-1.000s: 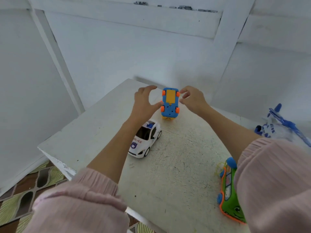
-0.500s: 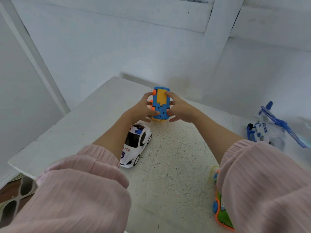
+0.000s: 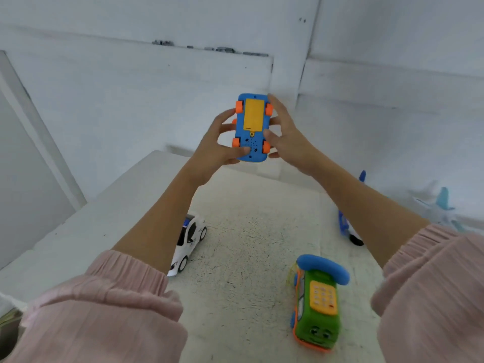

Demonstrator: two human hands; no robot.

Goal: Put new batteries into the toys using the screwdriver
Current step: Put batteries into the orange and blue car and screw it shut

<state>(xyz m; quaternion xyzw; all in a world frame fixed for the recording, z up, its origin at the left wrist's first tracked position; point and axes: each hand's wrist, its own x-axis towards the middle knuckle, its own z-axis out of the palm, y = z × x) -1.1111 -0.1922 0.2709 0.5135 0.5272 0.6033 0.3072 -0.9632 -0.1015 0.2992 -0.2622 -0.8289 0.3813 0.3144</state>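
Work surface: white, rough-textured table top (image 3: 248, 258), with its far edge running close to the white wall; left edge drops off to the floor. The middle of the table between the forearms is bare.

Blue plastic toy car with orange wheels (image 3: 252, 128) is raised above the far edge of the table, underside toward the camera, with a yellow rectangular panel (image 3: 253, 118) facing out. Left hand (image 3: 218, 148) clasps the car's left side, thumb across the lower end near the speaker holes. Right hand (image 3: 286, 137) clasps the right side, fingers along the edge by the orange wheels. Both hands are closed on the car.

On the table: white police toy car (image 3: 189, 243) beside the left forearm; green toy phone with blue handset (image 3: 318, 301) near the front right. Blue-and-white toy (image 3: 348, 226) behind the right forearm, mostly hidden.
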